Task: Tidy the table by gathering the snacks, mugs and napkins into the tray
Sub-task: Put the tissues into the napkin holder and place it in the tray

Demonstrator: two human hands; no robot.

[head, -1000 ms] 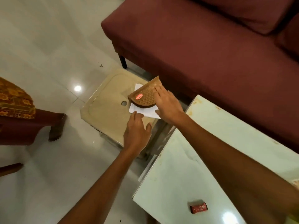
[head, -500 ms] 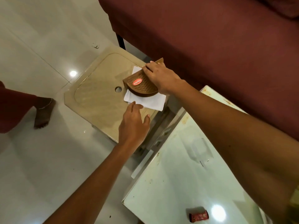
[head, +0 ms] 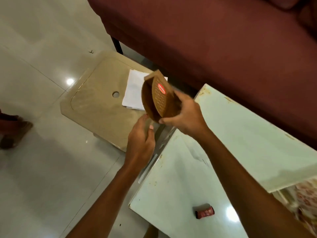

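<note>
The red oval label (head: 161,88) on the brown holder (head: 160,98) is too blurred to read.

Napkin holder (head: 160,98): brown, ribbed, wood-like. Napkins (head: 133,91): white matt paper. Stool top (head: 96,103): smooth beige plastic. Floor (head: 42,66): glossy tile. Sofa (head: 223,40): maroon cloth.

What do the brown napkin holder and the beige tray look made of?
Napkin holder: probably moulded plastic, matte brown, with a regular embossed grid and a red sticker. Tray: likely plastic too, beige with a faint marbled sheen and a raised rim; stone can't be ruled out.
</note>
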